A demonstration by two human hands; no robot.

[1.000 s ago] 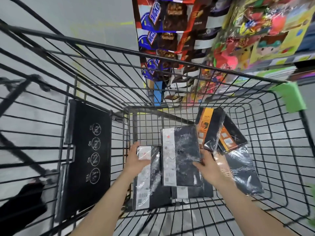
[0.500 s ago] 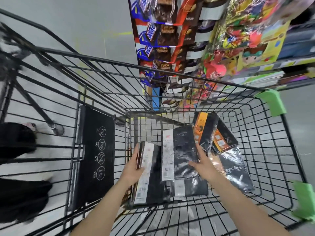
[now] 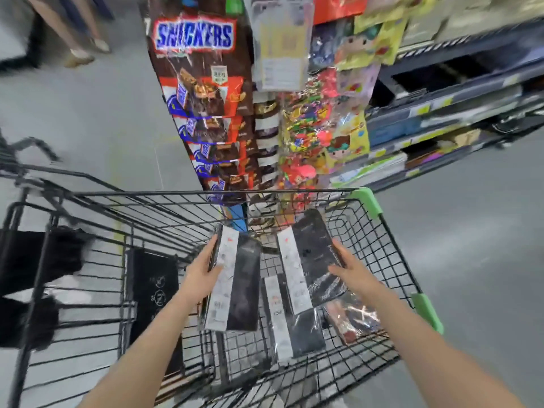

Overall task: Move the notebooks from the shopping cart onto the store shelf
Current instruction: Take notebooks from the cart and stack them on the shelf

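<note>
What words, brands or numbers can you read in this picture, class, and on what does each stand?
"SNICKERS": on the top of the candy display.
Notebook in the left hand: white band print blurred.
Notebook in the right hand: band print blurred.
Black cart panel: symbols too blurred.
Shelf tags: unreadable.

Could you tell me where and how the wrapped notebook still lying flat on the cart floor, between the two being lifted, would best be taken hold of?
Probably by a long edge, from above. The notebook on the cart floor lies flat, its white band on the left. The left hand and right hand each grip a notebook by a long side that way. Its right edge abuts another wrapped pack, so the left edge looks freer.
</note>
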